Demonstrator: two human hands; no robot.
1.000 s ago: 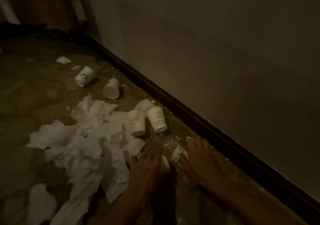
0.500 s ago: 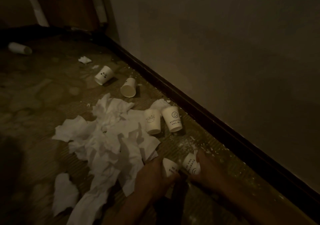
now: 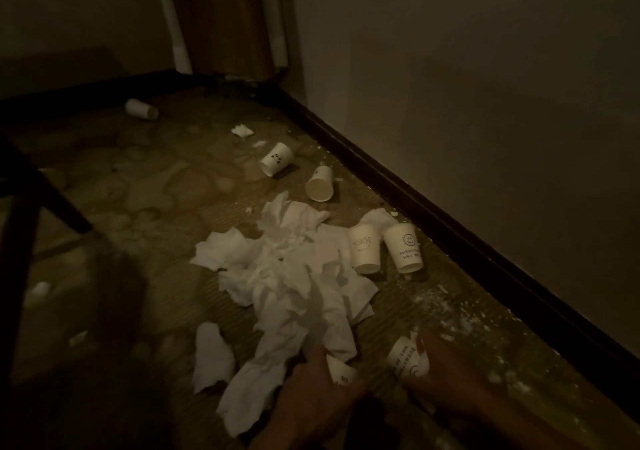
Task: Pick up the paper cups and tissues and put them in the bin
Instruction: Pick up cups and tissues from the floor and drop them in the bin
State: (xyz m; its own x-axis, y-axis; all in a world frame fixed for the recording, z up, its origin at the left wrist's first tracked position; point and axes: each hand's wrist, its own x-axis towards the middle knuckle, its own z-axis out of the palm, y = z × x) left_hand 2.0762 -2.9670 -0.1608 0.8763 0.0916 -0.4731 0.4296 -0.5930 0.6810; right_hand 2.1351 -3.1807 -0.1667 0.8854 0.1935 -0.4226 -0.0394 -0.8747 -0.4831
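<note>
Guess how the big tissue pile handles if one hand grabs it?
The tissue pile looks crumpled and loosely layered, so probably floppy, draping rather than lifting whole. Separate sheets suggest some will drop off. Likely very light; it may drag the touching cup.

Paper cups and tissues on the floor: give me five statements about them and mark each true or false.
1. The left hand holds a paper cup. True.
2. The smiley-face cup lies alone in the middle of the floor. False: it lies by the baseboard, next to another cup.
3. The tissue pile is already in a bin. False: it lies on the carpet; no bin is in view.
4. The right hand holds a printed cup. True.
5. One far cup lies on its side near the back baseboard. True.
</note>
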